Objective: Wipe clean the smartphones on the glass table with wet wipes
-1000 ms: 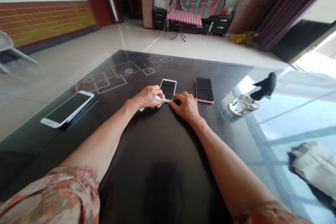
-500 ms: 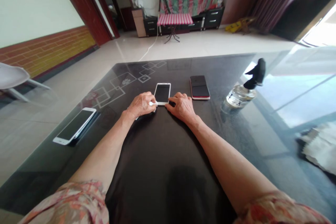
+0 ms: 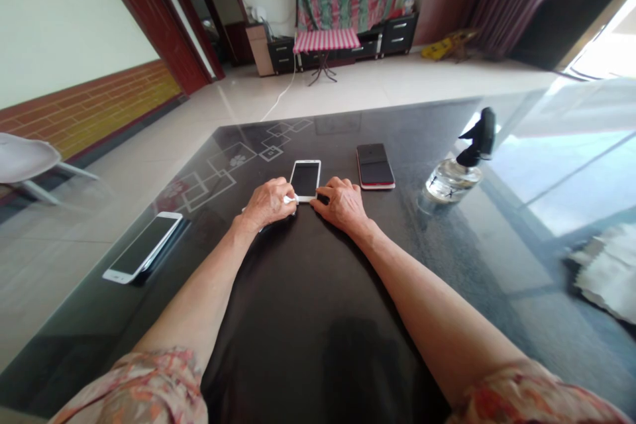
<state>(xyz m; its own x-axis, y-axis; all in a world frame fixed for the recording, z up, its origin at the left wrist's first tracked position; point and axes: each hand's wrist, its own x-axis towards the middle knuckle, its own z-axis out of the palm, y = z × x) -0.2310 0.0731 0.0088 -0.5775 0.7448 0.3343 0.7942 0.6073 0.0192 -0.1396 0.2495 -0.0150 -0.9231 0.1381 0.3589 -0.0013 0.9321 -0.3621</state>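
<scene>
A white-framed smartphone (image 3: 305,177) with a dark screen lies flat on the dark glossy table, between my two hands. My left hand (image 3: 271,203) is closed at its lower left corner, pinching something white and soft-looking, likely a cloth (image 3: 289,199); most of it is hidden under the palm. At the lower right corner, my right hand (image 3: 340,202) grips the phone's edge, thumb at the bottom and fingers curled along the side. A black phone with a red edge (image 3: 375,165) rests just beyond my right hand.
Another white phone (image 3: 144,248) lies at the left, propped on something dark. A clear spray bottle (image 3: 454,175) with a black trigger head stands at the right. A crumpled pale cloth (image 3: 609,271) lies at the right edge of the table (image 3: 298,318).
The view has shifted slightly, so the table's things sit a little differently in frame. Both hands keep nearly the same hold at the phone's lower corners.
</scene>
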